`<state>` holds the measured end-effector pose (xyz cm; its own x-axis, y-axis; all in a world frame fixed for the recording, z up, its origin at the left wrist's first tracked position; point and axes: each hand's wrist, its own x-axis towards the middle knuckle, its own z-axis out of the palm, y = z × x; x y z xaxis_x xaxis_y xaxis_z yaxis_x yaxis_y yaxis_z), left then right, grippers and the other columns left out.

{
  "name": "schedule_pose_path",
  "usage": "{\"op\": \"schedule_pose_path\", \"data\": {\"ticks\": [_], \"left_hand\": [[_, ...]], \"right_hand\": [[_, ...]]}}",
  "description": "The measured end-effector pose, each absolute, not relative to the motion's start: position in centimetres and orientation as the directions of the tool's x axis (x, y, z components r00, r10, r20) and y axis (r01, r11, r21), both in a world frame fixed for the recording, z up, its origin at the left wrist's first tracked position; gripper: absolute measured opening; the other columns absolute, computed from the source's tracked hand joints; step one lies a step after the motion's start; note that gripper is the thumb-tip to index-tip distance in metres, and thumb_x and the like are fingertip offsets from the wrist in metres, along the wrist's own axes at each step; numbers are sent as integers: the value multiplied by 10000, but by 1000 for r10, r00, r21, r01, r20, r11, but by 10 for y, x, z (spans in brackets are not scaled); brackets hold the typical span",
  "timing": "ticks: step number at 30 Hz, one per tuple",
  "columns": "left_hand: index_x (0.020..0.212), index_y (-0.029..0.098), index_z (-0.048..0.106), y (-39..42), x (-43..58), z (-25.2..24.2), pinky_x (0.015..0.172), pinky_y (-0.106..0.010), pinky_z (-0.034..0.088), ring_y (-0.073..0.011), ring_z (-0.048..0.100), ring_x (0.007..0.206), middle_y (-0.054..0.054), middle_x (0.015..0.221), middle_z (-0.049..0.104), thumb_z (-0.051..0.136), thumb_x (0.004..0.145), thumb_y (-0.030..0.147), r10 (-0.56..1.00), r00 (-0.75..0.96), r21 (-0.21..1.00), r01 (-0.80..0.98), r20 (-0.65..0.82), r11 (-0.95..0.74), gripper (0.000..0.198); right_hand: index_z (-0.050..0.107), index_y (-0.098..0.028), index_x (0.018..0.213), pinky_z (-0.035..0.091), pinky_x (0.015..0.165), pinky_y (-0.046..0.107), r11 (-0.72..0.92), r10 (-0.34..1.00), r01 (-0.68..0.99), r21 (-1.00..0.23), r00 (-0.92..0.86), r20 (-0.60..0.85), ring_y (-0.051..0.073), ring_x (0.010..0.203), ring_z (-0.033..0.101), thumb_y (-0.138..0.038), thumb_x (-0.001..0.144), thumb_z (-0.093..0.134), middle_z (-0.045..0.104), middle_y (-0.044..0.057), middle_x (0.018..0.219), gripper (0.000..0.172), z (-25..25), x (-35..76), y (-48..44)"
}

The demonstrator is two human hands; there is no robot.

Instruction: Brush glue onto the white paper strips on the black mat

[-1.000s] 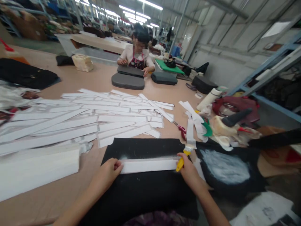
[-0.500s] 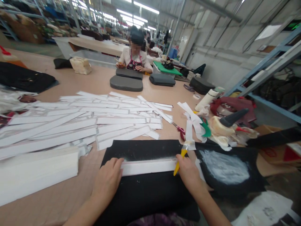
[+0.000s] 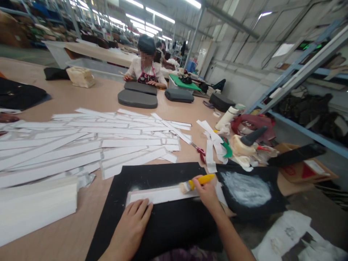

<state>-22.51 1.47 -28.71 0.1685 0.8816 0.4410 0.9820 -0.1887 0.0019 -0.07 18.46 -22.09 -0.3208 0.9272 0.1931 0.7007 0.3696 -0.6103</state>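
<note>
Grasped in the right hand [image 3: 207,192] was a flat paintbrush [image 3: 205,179], its yellow handle pinched between thumb and fingers and slanting slightly upward to the right; its pale bristles pointed left, over the upper edge of a long white strip [image 3: 163,194], toward that strip's right end; whether they were pressed down on it, I could not tell. Flat and unclenched, the left hand [image 3: 134,221] grasped nothing; its spread fingers rested on the strip's near edge, toward the left end. That strip lay crosswise on a black sheet [image 3: 174,221], just in front of the person; a narrow greyish border ran along its far side; the sheet itself lay on a tan-covered table [image 3: 170,110].

Beyond the sheet and to the left spread a heap of loose white strips [image 3: 127,143], many overlapping at angles; nearer, at the lower left, lay a thick white stack [image 3: 38,208]. Red-handled scissors [image 3: 200,153] lay beside the heap's right side, near some crumpled white scraps [image 3: 214,139]; to the right of the sheet was a black piece [image 3: 247,190] smeared with white. Across the table a co-worker [image 3: 146,70] in a flowered apron bent over two grey padded panels [image 3: 137,99]; a dark folded bundle [image 3: 179,95] lay just beside them.
</note>
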Motion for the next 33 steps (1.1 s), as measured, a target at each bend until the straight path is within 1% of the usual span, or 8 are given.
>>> {"op": "schedule_pose_path", "data": {"ticks": [3, 7, 13, 17, 22, 25, 28, 33], "left_hand": [[1117, 174, 598, 14, -224, -289, 873, -378, 416, -240, 518, 1003, -82, 1125, 606, 382, 734, 13, 882, 167, -3, 983, 441, -185, 468], [1101, 194, 609, 13, -225, -290, 866, -365, 426, -230, 533, 997, -71, 1124, 612, 368, 724, 4, 878, 163, -11, 984, 450, -177, 487], [1119, 164, 597, 14, -219, -294, 915, -380, 410, -232, 526, 1055, -96, 1164, 591, 340, 754, 19, 896, 157, -6, 985, 416, -170, 469], [1174, 109, 553, 19, -197, -289, 954, -399, 381, -246, 516, 1076, -126, 1186, 574, 362, 780, 32, 948, 128, 25, 990, 290, -142, 445], [1204, 90, 515, 27, -182, -282, 947, -460, 371, -278, 497, 1078, -161, 1196, 549, 403, 853, 153, 987, 124, 105, 985, 107, -135, 374], [1223, 81, 489, 28, -184, -282, 932, -470, 377, -291, 480, 1087, -175, 1226, 518, 405, 861, 183, 986, 134, 124, 982, 97, -146, 386], [1217, 70, 488, 26, -186, -282, 934, -447, 379, -277, 488, 1068, -174, 1227, 513, 391, 862, 171, 984, 145, 119, 980, 108, -158, 382], [1201, 65, 504, 26, -187, -279, 905, -429, 404, -292, 488, 1056, -158, 1220, 523, 402, 865, 195, 979, 157, 122, 977, 129, -173, 374]], "right_hand": [[631, -170, 753, 458, 658, 320, 344, 936, 760, -552, -234, 262, 215, 653, 599, -439, 829, 415, 634, 67, 646, 353, -213, 43, 189], [636, -195, 849, 455, 763, 340, 472, 881, 704, -530, -393, 263, 220, 811, 607, -431, 864, 412, 674, 68, 832, 326, -217, 60, 175], [634, -156, 778, 418, 763, 397, 434, 878, 836, -337, -309, 365, 244, 735, 594, -449, 855, 400, 653, 99, 743, 382, -206, 60, 187], [617, -197, 856, 417, 792, 327, 653, 743, 543, -528, -594, 309, 201, 843, 586, -384, 871, 442, 662, 50, 855, 257, -186, -16, 178], [638, -221, 838, 409, 776, 281, 797, 341, 140, -588, -907, 246, 162, 804, 585, -341, 847, 517, 668, 1, 832, 170, -180, -131, 151], [646, -207, 757, 400, 721, 258, 868, 136, 44, -494, -979, 150, 138, 699, 576, -311, 826, 564, 652, -10, 714, 149, -182, -170, 151], [636, -190, 786, 378, 749, 287, 945, 130, 69, -320, -976, 173, 146, 703, 569, -271, 839, 550, 645, 12, 719, 129, -184, -184, 155], [609, -184, 755, 379, 713, 288, 974, 92, 64, -219, -988, 120, 156, 666, 552, -309, 840, 547, 620, 17, 678, 164, -184, -185, 151]]}}
